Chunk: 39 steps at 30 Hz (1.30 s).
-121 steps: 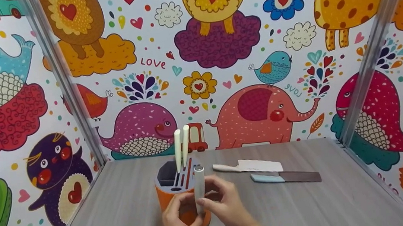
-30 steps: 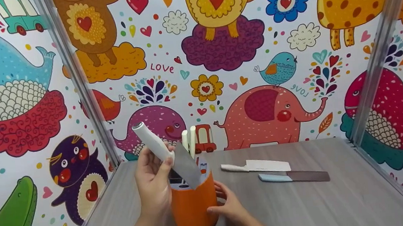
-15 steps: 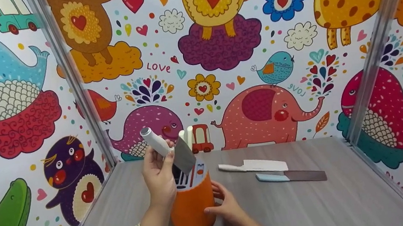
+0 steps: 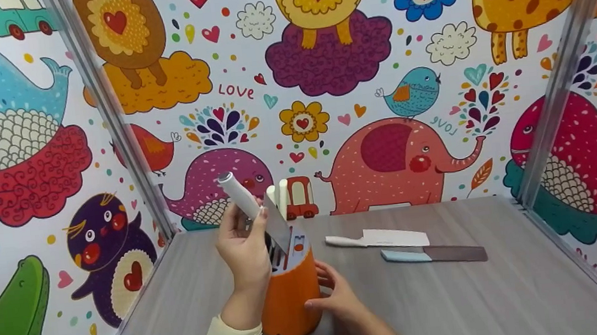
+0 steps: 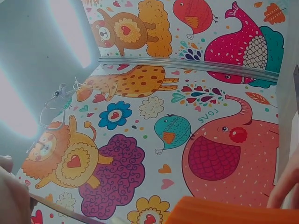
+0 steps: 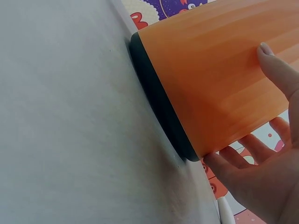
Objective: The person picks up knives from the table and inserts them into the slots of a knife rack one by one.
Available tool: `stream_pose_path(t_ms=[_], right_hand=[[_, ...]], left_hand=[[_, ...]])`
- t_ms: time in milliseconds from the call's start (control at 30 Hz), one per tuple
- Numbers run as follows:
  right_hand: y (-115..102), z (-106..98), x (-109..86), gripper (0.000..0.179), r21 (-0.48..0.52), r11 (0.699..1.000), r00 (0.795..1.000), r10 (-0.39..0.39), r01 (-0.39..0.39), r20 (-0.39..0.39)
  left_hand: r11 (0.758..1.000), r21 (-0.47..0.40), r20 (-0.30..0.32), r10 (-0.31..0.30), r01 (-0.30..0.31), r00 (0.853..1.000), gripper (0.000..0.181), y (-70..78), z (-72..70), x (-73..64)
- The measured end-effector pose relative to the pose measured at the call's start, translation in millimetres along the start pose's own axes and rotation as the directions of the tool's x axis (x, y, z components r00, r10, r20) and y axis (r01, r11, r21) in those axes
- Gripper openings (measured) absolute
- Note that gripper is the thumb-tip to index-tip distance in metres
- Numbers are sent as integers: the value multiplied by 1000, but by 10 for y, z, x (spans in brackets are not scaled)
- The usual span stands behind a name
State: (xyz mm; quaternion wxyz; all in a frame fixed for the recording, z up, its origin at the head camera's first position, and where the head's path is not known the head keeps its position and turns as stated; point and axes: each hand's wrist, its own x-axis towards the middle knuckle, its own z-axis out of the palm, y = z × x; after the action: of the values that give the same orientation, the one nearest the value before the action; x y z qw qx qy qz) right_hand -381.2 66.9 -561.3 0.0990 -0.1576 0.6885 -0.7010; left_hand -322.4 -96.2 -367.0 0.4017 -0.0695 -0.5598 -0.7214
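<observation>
In the head view, my left hand (image 4: 243, 248) grips the white handle (image 4: 240, 194) of a knife, tilted up to the left. Its broad metal blade (image 4: 277, 222) points down at the slots in the top of an orange knife block (image 4: 293, 304); the tip overlaps the slots. My right hand (image 4: 341, 295) holds the block's right side, thumb on the front. The right wrist view shows that hand (image 6: 266, 172) on the orange wall, above a dark base. Two pale knife handles (image 4: 283, 192) rise from the block behind the blade.
On the grey table (image 4: 429, 303), right of the block, lies a white-handled cleaver (image 4: 394, 237). Just in front of it is a knife with a light-blue handle and dark brown blade (image 4: 458, 253). Cartoon-printed walls (image 4: 368, 93) with metal corner posts enclose the table.
Earlier both hands held the knife upright before the block. The left hand then raised it over the slots while the right took the block's side. Lately the knife has shifted right, blade steeper.
</observation>
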Motion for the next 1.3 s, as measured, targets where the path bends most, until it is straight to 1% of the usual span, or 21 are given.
stream_pose_path(t_ms=[100,167,300,400,533,600,667,733,800,833,900,1000,1067,1167,1300], right_hand=[[-3,10,10,91,3,1000,1000,6,-6,-1],[-1,8,12,92,-3,1000,1000,19,-19,-3],[0,-5,18,94,-9,1000,1000,21,-21,-3],[10,-19,15,96,-20,1000,1000,18,-18,-5],[15,-22,17,95,-38,999,1000,27,-27,5],[10,-28,15,93,-42,999,999,35,-35,11],[7,-39,14,91,-49,998,999,35,-34,17],[-2,-52,13,89,-56,998,999,32,-30,23],[0,-65,15,89,-61,998,999,23,-21,33],[-2,-69,15,89,-61,998,999,19,-16,38],[-6,-73,15,88,-58,998,999,8,-6,46],[-6,-74,18,88,-55,998,999,-6,9,49],[-9,-74,20,89,-56,998,999,-9,11,44],[-4,-77,22,89,-62,998,999,-3,6,37],[1,-69,18,90,-60,998,999,27,-25,28]], left_hand=[[1000,12,27,-11,11,1000,43,-102,-21,37],[999,39,46,-25,24,999,41,-189,-35,53],[997,60,101,-49,43,994,40,-360,-56,96],[994,83,134,-82,71,988,40,-467,-62,125],[981,144,159,-155,132,975,42,-562,-94,170],[965,210,175,-199,161,964,44,-584,-105,193],[942,289,201,-232,169,952,46,-592,-106,218],[913,378,224,-253,156,941,49,-591,-101,234],[882,453,238,-261,130,936,50,-583,-95,234],[870,480,246,-258,114,934,50,-577,-92,229],[854,512,250,-251,92,935,49,-567,-84,211],[844,532,255,-230,63,939,45,-552,-71,185],[836,546,253,-227,55,941,44,-548,-62,175],[808,586,246,-255,67,935,46,-548,-56,168],[772,630,242,-296,82,924,49,-564,-59,162]])
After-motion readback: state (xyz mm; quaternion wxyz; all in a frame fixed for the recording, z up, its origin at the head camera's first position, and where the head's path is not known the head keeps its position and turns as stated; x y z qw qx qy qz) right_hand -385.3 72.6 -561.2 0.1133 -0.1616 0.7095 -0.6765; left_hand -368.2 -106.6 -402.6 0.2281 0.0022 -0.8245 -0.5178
